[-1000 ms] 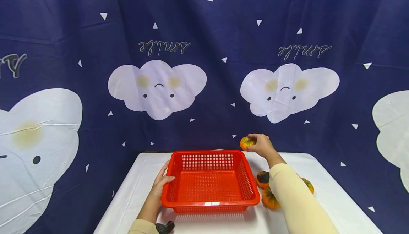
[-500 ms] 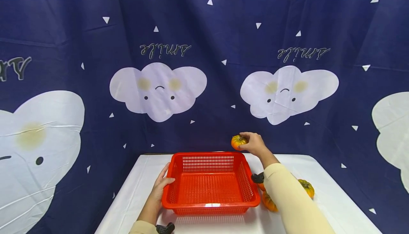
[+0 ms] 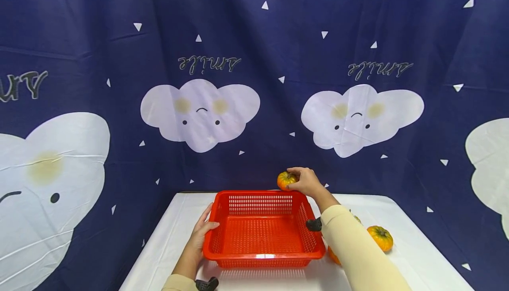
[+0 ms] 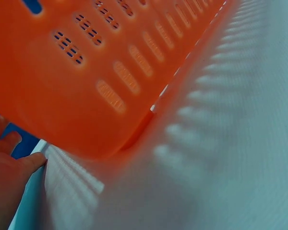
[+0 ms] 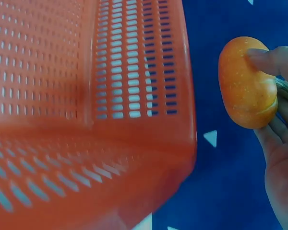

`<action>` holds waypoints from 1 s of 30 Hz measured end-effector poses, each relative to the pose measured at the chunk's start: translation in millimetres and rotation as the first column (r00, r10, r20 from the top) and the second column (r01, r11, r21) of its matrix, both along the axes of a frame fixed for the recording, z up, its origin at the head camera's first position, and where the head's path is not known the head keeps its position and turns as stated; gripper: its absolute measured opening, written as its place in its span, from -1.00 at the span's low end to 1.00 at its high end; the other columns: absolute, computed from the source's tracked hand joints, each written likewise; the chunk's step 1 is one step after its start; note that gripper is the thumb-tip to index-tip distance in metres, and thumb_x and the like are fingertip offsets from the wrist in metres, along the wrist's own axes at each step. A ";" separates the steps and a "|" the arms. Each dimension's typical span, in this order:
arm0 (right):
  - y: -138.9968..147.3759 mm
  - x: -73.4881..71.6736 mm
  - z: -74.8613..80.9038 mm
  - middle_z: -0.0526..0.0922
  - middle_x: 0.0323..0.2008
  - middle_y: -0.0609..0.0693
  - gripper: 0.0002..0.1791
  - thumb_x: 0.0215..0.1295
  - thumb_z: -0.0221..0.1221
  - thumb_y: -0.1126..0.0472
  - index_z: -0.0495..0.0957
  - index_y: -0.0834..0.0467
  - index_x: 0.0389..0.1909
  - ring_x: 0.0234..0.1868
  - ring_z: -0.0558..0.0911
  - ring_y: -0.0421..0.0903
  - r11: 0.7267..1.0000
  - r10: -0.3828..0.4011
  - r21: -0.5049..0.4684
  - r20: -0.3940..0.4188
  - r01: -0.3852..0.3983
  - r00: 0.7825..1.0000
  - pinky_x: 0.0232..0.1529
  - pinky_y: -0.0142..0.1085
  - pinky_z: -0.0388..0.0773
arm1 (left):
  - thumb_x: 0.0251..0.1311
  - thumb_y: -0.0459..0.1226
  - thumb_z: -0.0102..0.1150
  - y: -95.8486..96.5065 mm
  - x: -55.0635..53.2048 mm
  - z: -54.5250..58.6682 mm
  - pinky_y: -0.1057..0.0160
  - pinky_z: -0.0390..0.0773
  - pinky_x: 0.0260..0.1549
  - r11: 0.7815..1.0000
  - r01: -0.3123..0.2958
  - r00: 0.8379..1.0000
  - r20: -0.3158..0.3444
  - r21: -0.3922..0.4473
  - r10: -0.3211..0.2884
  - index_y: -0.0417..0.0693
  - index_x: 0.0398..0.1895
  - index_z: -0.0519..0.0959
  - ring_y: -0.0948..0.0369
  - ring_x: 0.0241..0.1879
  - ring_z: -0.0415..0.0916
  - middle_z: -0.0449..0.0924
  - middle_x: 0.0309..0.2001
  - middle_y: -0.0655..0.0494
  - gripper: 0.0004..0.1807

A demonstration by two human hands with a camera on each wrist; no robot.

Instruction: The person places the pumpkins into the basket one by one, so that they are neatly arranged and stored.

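A red plastic basket (image 3: pixel 262 233) with slotted sides stands on the white table. At its left side my left hand (image 3: pixel 197 237) holds the rim, thumb over the edge and fingers outside; in the left wrist view those fingers (image 4: pixel 34 162) show below the basket's corner. My right hand (image 3: pixel 308 183) grips a small orange pumpkin (image 3: pixel 284 180) above the basket's far right corner. The right wrist view shows the pumpkin (image 5: pixel 245 86) pinched near its green stem, just apart from the basket wall (image 5: pixel 139 57). Inside, the basket's bottom is bare.
An orange-yellow pumpkin (image 3: pixel 380 238) lies on the table (image 3: pixel 413 260) at the right. Another pumpkin (image 3: pixel 333 256) beside the basket is mostly hidden by my right sleeve (image 3: pixel 358 247). A dark blue cloud-print curtain (image 3: pixel 278 61) hangs behind the table.
My right hand has carried the pumpkin leftward, from right of the basket to over its far right corner. The left hand still holds the rim. The view has shifted slightly.
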State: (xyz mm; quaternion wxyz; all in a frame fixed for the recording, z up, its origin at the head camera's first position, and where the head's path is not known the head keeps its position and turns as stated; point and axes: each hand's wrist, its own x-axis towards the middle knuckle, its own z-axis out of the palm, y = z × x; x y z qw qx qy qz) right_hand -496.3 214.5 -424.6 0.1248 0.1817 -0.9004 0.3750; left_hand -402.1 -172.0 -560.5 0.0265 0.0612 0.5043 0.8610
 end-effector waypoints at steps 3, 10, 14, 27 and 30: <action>-10.3 1.1 -3.4 0.71 0.10 0.20 -0.32 0.06 0.56 0.34 0.62 0.32 0.27 0.08 0.68 0.14 1.000 0.019 -0.014 0.022 -0.019 1.000 0.20 0.03 0.59 | 0.32 -0.47 0.01 -0.3 1.1 -0.9 -0.29 0.44 0.27 1.000 -0.004 1.000 0.001 -0.006 0.004 0.12 0.72 0.06 -0.30 0.41 0.28 0.17 0.56 -0.28 -0.10; -32.3 4.3 -7.0 0.70 0.12 0.14 -0.29 0.05 0.58 0.32 0.62 0.29 0.29 0.08 0.67 0.06 0.997 0.075 -0.021 0.059 -0.074 0.995 0.12 -0.08 0.65 | 0.31 -0.47 0.03 -0.1 2.8 -1.1 -0.29 0.42 0.27 1.000 -0.006 1.000 -0.004 -0.002 0.006 0.12 0.71 0.07 -0.29 0.41 0.27 0.14 0.57 -0.30 -0.10; -42.8 7.1 -5.5 0.70 0.14 0.14 -0.27 0.05 0.57 0.35 0.60 0.31 0.31 0.10 0.68 0.07 0.992 0.116 -0.051 0.084 -0.112 0.990 0.07 -0.11 0.67 | 0.33 -0.47 0.02 0.1 1.2 0.0 -0.30 0.42 0.27 1.000 0.005 1.000 -0.008 0.000 -0.005 0.11 0.72 0.05 -0.27 0.40 0.30 0.14 0.57 -0.31 -0.11; -75.4 7.8 -12.9 0.65 0.22 0.19 -0.26 0.08 0.57 0.34 0.57 0.34 0.33 0.22 0.65 0.10 0.964 0.261 -0.075 0.115 -0.254 0.958 0.18 -0.12 0.62 | 0.30 -0.46 0.09 -1.2 -1.8 -1.7 -0.18 0.56 0.18 1.000 0.009 1.000 -0.004 0.011 -0.009 0.10 0.72 0.06 -0.16 0.31 0.43 0.20 0.55 -0.27 -0.08; -81.3 8.0 -14.5 0.66 0.21 0.19 -0.26 0.07 0.57 0.35 0.57 0.34 0.32 0.22 0.64 0.09 0.959 0.280 -0.085 0.116 -0.271 0.953 0.20 -0.13 0.60 | 0.29 -0.45 0.10 -0.7 -1.3 -0.8 -0.17 0.57 0.17 1.000 0.009 1.000 -0.007 0.015 -0.009 0.11 0.71 0.08 -0.14 0.29 0.46 0.22 0.54 -0.25 -0.08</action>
